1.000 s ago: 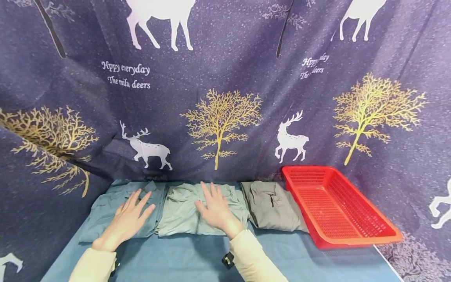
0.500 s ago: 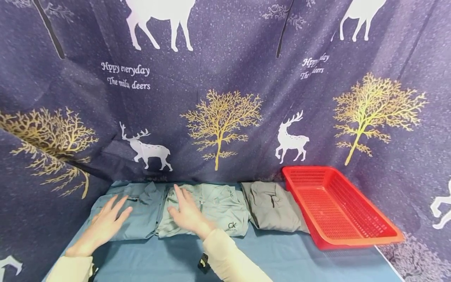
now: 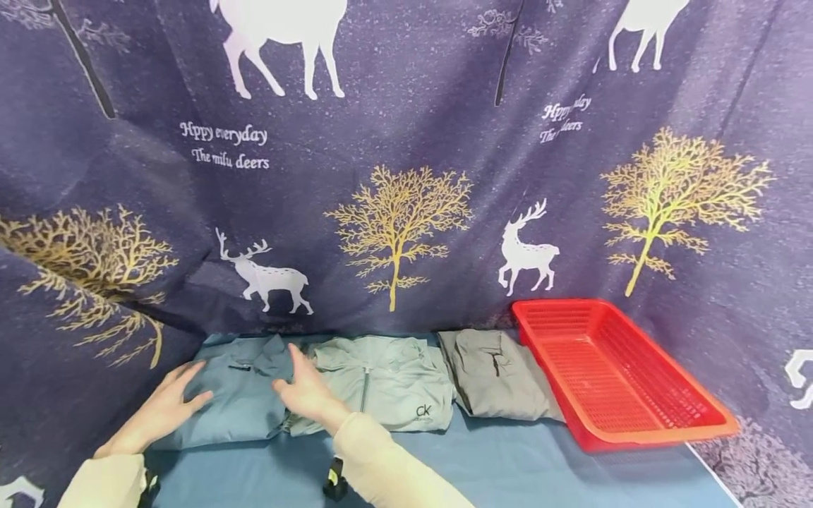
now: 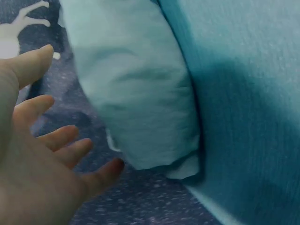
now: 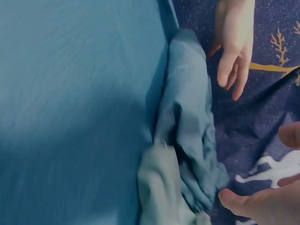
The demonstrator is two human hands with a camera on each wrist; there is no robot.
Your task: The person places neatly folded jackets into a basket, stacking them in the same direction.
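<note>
A folded blue zip-up garment (image 3: 244,395) lies at the left end of the row. My left hand (image 3: 159,413) is at its left side, fingers spread and thumb toward the cloth. My right hand (image 3: 311,391) is over the seam between it and a folded pale green garment (image 3: 400,388) with a zip and "CK" lettering. In the left wrist view, the left hand (image 4: 51,150) looks apart from the folded cloth (image 4: 136,89). The right wrist view has a right-hand finger (image 5: 243,204) near the blue cloth's edge; whether it touches I cannot tell. Neither hand holds anything.
A folded grey garment (image 3: 498,377) lies right of the green one. Beside it a red plastic basket (image 3: 660,436) stands tilted in view at the table's right. Blue cloth (image 3: 508,466) covers the table. A dark curtain (image 3: 406,141) printed with deer hangs behind.
Both hands have moved left, from over the blue and green garments to the two sides of the blue one. The "CK" lettering has come into sight. The garments and basket stay put.
</note>
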